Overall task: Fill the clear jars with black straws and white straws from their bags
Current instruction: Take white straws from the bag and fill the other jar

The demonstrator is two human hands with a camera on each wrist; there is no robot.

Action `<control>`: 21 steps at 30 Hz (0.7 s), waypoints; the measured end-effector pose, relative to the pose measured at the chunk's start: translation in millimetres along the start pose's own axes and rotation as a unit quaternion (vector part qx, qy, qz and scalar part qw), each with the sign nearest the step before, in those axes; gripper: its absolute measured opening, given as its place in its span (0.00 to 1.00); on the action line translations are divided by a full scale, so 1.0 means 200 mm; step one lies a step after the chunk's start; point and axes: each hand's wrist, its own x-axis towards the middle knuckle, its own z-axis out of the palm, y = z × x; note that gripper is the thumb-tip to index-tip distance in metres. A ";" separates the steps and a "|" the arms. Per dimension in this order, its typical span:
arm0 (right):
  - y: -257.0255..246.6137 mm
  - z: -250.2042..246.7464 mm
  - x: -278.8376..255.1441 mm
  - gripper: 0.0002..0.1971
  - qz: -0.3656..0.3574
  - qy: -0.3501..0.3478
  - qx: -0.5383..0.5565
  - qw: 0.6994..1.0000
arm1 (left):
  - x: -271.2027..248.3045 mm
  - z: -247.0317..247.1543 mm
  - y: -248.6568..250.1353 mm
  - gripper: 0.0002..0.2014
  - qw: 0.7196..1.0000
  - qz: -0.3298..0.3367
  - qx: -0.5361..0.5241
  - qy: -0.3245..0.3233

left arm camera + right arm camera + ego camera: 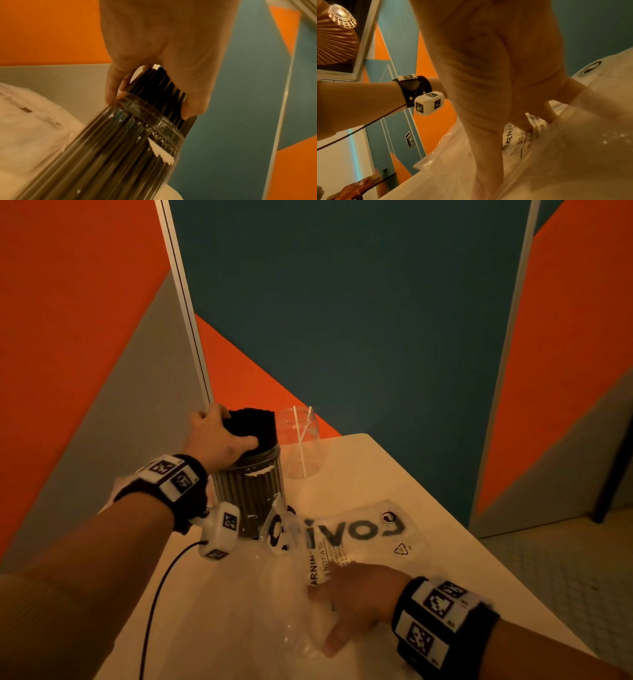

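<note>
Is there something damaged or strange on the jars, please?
Yes. The jar of black straws has a ragged white scrap stuck on its wall, like a torn-off label. The other jar holds only two white straws.

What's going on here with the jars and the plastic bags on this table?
A person is filling jars with straws. Their left hand grips the top of the black straws packed into one clear jar, which looks full. The second jar behind it holds only a couple of white straws. Their right hand reaches into a clear plastic bag lying on the white table, probably for more white straws.
</note>
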 end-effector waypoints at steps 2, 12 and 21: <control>0.00 0.00 0.00 0.44 0.005 0.000 0.003 1.000 | -0.02 -0.01 -0.04 0.36 1.000 -0.011 -0.019 -0.013; -0.01 -0.01 -0.01 0.43 0.001 -0.008 0.000 1.000 | -0.09 0.09 0.04 0.33 0.994 0.040 -0.014 0.104; -0.01 0.00 0.00 0.45 0.005 -0.006 -0.027 1.000 | 0.01 0.08 0.40 0.35 0.967 0.137 -0.119 0.179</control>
